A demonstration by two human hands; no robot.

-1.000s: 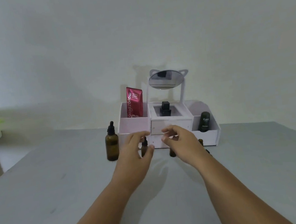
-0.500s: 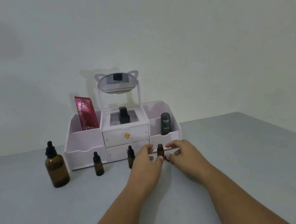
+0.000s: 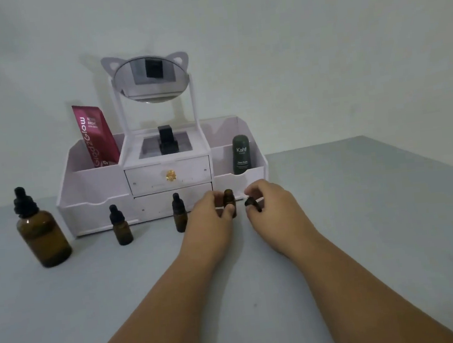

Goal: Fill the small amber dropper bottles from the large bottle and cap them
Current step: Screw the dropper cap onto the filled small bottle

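Small amber bottle (image 3: 228,199), uncapped and upright, sits in our left hand (image 3: 210,219) just in front of a white organizer (image 3: 98,212) on the grey tabletop (image 3: 380,239). Our left fingers (image 3: 209,201) curl round its far side and the thumb presses its near side; we cannot tell whether its base touches the tabletop. Our right hand (image 3: 275,211) is just beside it, fingers pinching a black dropper cap (image 3: 252,204) that is clear of the bottle's neck.

To the left of our hands stand two more small bottles with black droppers on: one (image 3: 180,218) near our left hand, the other (image 3: 121,229) further left. We see the large bottle (image 3: 43,235), also capped, at the far left, well apart from our hands.

On the organizer, a round mirror (image 3: 151,78) with cat ears stands above the middle section. A red tube (image 3: 94,135) leans in the left compartment, a black bottle (image 3: 166,140) sits in the middle one, and a dark green bottle (image 3: 241,154) stands in the right one.
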